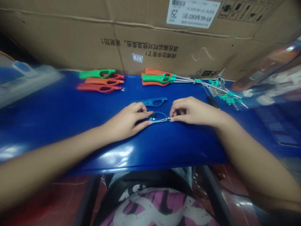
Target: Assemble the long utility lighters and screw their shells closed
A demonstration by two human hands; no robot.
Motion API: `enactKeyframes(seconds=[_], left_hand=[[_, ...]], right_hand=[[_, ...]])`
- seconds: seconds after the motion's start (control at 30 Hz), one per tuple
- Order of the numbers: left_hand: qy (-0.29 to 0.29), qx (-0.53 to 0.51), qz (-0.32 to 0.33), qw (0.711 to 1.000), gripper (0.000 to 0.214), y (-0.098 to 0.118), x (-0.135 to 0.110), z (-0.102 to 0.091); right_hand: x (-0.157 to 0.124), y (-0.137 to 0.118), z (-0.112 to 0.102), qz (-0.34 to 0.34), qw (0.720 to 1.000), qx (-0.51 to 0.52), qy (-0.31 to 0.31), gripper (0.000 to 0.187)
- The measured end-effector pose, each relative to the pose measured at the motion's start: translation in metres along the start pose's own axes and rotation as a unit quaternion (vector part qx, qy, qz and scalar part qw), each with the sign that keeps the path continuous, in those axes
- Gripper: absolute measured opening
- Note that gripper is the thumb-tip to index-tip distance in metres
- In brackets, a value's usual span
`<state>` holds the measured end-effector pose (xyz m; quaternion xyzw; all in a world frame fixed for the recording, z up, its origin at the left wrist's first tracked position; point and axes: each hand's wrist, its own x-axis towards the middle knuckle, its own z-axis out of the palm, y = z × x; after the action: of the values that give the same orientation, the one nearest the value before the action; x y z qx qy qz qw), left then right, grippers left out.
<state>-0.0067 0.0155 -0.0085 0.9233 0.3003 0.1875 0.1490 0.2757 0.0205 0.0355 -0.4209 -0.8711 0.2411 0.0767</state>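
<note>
Over the blue table, my left hand [133, 121] is closed, pinching the rear of a blue lighter handle half [162, 114]. My right hand [190, 110] pinches the front end of the same piece, where a small metallic part shows at the fingertips. A thin pale wire [160, 121] runs along the piece between both hands. Small dark parts sit by my left thumb and index finger, too small to name. Just beyond the hands lies another blue handle half [152, 102] with an oval trigger opening. My fingers cover both ends of the held piece.
Red, orange and green lighter handles [101, 82] lie at the back left. Lighters with metal tubes [157, 78] lie at the back centre. A screwdriver [213, 101] and loose metal tubes with teal parts [231, 97] are at right. A cardboard box [77, 40] walls the back.
</note>
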Motion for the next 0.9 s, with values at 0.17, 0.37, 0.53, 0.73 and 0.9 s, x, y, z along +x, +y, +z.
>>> enactKeyframes(seconds=[0.17,0.37,0.53,0.73,0.9], left_hand=[[-0.012,-0.005,0.010,1.000,0.042,-0.001,0.001,0.000],[-0.023,0.017,0.002,1.000,0.044,0.004,0.001,0.001],[-0.013,0.021,0.000,1.000,0.045,0.005,0.001,0.002],[-0.010,0.027,-0.006,1.000,0.046,0.002,0.000,0.002],[-0.006,0.033,-0.015,0.999,0.046,0.003,0.000,0.002]], right_hand=[[0.003,-0.004,0.001,0.084,0.995,0.035,-0.028,0.017],[-0.002,-0.008,-0.005,0.009,0.999,-0.029,-0.035,0.009],[-0.005,-0.012,-0.003,-0.025,0.984,-0.174,-0.023,0.017],[-0.003,-0.013,0.001,-0.008,0.966,-0.259,-0.006,0.027],[-0.003,-0.010,0.005,-0.059,0.974,-0.217,-0.003,0.028]])
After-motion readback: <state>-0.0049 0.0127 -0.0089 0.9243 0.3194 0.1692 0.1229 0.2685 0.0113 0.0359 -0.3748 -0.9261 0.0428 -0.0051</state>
